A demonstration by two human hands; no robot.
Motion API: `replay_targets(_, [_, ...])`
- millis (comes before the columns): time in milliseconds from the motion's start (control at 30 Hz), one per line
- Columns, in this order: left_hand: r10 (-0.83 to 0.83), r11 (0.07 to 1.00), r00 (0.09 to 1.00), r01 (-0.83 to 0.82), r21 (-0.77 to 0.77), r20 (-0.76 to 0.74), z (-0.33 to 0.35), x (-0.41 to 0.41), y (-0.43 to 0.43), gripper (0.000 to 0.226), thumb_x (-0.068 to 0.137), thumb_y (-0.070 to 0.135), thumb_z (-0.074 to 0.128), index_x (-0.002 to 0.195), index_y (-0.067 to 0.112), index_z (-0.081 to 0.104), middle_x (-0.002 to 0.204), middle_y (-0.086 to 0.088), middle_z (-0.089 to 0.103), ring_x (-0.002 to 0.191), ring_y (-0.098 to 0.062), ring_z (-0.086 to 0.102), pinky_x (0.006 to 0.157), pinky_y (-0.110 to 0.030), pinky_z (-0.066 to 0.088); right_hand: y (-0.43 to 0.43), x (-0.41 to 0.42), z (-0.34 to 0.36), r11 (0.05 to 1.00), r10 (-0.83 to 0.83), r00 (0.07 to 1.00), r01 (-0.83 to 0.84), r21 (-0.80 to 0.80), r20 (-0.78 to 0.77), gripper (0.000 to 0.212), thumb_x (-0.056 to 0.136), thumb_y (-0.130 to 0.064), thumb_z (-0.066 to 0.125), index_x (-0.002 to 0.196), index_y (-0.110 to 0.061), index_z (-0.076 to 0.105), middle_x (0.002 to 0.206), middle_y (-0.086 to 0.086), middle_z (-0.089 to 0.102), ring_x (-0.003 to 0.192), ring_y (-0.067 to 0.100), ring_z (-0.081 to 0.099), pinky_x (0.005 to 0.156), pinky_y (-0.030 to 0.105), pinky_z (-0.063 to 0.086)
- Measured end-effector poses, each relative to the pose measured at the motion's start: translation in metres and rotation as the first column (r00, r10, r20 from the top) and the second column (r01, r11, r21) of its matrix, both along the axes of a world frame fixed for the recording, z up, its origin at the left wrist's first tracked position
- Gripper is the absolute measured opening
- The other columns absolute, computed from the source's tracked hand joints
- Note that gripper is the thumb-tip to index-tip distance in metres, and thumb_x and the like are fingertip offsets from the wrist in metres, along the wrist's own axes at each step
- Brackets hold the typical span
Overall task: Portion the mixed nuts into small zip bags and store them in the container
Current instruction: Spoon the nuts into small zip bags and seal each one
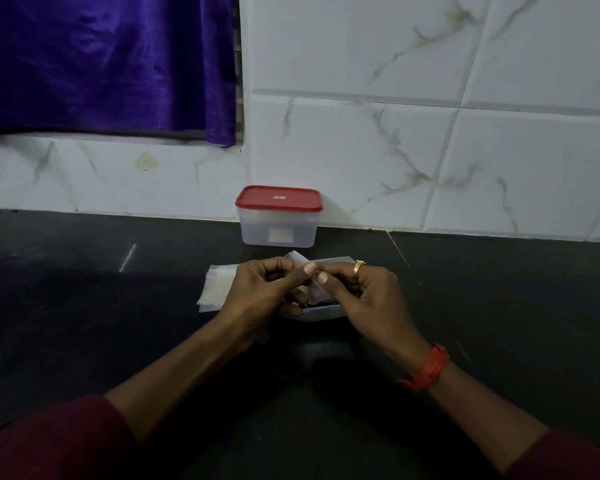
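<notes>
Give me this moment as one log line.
left hand: pinching zip bag; right hand: pinching same bag; container: lid on; spare bags: left of hands

One head-worn wide-angle camera looks forward and down from close above the dark worktop (pixel 84 306), facing the tiled wall (pixel 430 150) at its far edge.
</notes>
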State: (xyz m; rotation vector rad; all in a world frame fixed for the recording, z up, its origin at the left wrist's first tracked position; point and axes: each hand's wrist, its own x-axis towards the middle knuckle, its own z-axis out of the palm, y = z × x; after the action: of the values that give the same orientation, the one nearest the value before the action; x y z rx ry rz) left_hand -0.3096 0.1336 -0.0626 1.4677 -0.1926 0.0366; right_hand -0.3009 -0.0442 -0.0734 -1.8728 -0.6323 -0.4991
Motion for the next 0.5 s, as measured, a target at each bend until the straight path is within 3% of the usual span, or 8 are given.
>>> replay_targets(233, [-0.039,0.980,0.994,0.018,0.198,0.102,-0.001,0.003,-0.001,0.035,0.080,0.031,0.069,0.092,-0.002,0.069,0.078,-0.006,0.073,0.062,-0.018,0.067,0.051,-0.024,0.055,-0.004,0.005,-0.002,0.997,-0.061,0.993,0.066,0.050,-0.105,0.012,0.092,-0.011,0.071,0.100,-0.014,0.079,0.084,-0.004,0.077,0.074,0.004,0.074,0.064,0.016,0.057])
replay_targets(367, [-0.084,0.957,0.993,0.056,0.286,0.086,-0.005,0.001,-0.004,0.018,0.087,0.023,0.070,0.084,0.006,0.068,0.081,-0.011,0.073,0.063,-0.024,0.068,0.052,-0.029,0.056,-0.010,0.007,0.001,0.961,-0.273,0.960,0.275,-0.031,0.070,0.012,0.089,-0.014,0.073,0.099,-0.018,0.077,0.083,-0.009,0.074,0.071,0.001,0.071,0.061,0.019,0.059])
replay_targets(500, [0.000,0.958,0.995,-0.030,0.286,0.103,-0.008,0.000,-0.008,0.015,0.093,0.014,0.066,0.082,0.003,0.066,0.078,-0.013,0.071,0.056,-0.023,0.066,0.049,-0.030,0.056,-0.017,0.011,0.002,0.933,-0.132,0.897,0.256,-0.252,0.422,0.025,0.084,-0.007,0.073,0.103,-0.020,0.063,0.099,-0.007,0.067,0.079,0.007,0.068,0.068,0.026,0.059])
